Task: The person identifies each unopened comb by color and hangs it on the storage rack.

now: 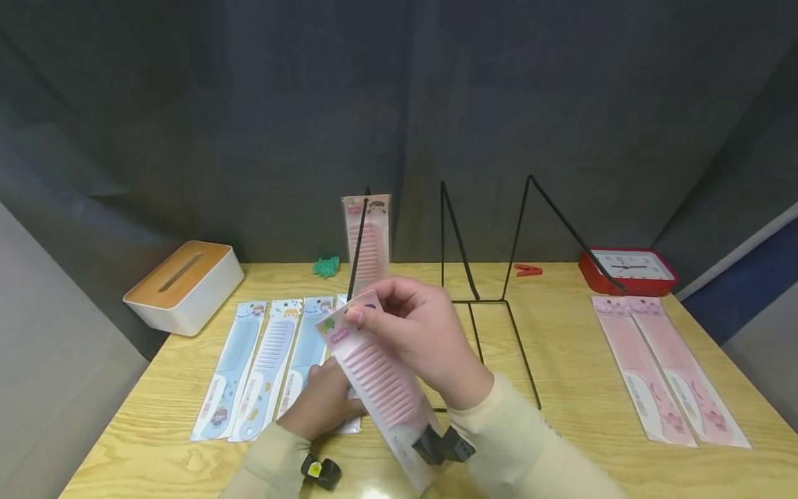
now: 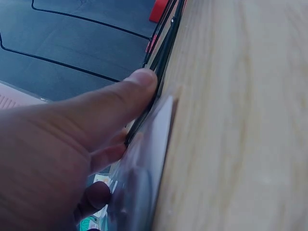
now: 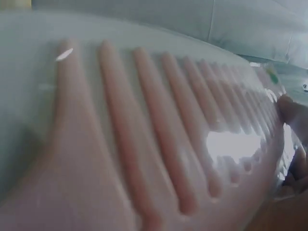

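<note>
My right hand (image 1: 424, 333) pinches the top end of a packaged pink comb (image 1: 383, 381) between thumb and fingers. The pack slants down in front of the rack, and its wide teeth fill the right wrist view. Partly behind that pack, my left hand (image 1: 324, 398) is low at the left side of a black wire rack (image 1: 524, 339). Its thumb (image 2: 139, 79) lies against the base wire in the left wrist view, with fingers curled on the other side. Another packaged pink comb (image 1: 368, 253) hangs from the rack's left prong.
Several packaged blue combs (image 1: 231, 367) lie side by side left of the rack. Two packaged pink combs (image 1: 642, 367) lie at the right, near a red clock (image 1: 630, 270). A tissue box (image 1: 187, 284), a green tangled bundle (image 1: 326, 267) and a red clip (image 1: 528, 270) are farther back.
</note>
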`<state>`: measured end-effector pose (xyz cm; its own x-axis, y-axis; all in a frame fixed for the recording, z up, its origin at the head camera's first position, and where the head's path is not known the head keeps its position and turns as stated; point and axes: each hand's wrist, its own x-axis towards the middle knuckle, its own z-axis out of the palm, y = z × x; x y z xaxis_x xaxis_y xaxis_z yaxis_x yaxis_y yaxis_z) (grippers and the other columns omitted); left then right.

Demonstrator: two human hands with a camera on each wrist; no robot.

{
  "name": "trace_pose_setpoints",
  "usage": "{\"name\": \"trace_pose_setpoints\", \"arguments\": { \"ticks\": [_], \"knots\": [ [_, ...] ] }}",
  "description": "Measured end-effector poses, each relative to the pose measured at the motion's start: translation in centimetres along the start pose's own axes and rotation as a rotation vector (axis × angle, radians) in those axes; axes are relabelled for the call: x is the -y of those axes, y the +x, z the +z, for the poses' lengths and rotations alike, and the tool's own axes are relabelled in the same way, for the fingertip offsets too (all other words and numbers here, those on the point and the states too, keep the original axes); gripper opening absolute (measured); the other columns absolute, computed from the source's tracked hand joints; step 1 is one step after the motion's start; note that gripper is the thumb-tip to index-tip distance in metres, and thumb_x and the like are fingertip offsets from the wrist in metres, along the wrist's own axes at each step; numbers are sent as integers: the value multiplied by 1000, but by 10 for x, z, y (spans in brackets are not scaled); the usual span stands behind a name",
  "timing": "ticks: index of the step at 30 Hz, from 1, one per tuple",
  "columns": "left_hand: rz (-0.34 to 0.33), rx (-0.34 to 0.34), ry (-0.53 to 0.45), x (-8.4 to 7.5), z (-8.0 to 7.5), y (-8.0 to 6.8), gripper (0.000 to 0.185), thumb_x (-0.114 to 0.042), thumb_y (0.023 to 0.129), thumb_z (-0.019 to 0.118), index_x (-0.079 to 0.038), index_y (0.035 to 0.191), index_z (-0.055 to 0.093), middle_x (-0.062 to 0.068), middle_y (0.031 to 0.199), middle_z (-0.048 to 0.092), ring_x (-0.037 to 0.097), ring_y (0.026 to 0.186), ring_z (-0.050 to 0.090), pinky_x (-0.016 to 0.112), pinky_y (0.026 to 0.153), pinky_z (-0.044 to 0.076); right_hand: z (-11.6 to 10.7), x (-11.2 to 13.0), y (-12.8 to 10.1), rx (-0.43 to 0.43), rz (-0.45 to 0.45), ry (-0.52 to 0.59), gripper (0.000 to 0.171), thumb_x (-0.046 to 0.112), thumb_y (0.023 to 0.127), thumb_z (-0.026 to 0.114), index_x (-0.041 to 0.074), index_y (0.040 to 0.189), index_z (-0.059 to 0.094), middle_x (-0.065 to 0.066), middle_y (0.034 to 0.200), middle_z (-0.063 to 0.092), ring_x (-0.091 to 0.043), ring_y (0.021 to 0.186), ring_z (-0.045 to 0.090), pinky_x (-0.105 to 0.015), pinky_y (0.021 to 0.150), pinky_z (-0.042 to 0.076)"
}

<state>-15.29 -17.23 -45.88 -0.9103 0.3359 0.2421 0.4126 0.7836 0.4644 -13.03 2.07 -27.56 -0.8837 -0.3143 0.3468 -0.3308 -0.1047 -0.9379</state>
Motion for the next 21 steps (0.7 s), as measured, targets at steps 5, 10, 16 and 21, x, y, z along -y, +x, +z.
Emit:
{"name": "trace_pose_setpoints", "arguments": {
  "ticks": [5,10,16,21],
  "knots": [
    [-7,31,35,0,-1,-1,57,-48,74,85,-25,123,69,1,126,68,21,110,59,40,78,38,-4,-2,5,-3,23,-61,14,11,84,82,3,86,70,-8,89,72,-17,73,60,-28,63,54],
    [7,40,56,1,0,0,59,-45,73,85,-26,126,67,1,125,69,20,106,58,40,77,38,-5,0,6,-14,1,-118,18,14,83,84,6,81,68,-6,83,69,-15,67,55,-24,55,48],
    [16,51,79,3,0,0,61,-46,74,84,-27,129,67,-2,123,70,17,99,57,37,75,37,-9,-3,10,-3,25,-172,16,17,83,84,8,83,70,-3,86,71,-16,70,55,-24,56,47],
    [16,14,88,1,0,0,34,-34,81,79,-21,111,71,0,108,72,17,89,54,36,71,34,-15,-15,19,-13,48,-189,15,19,86,82,8,87,72,-4,89,71,-18,76,58,-29,64,51]
  ]
}}
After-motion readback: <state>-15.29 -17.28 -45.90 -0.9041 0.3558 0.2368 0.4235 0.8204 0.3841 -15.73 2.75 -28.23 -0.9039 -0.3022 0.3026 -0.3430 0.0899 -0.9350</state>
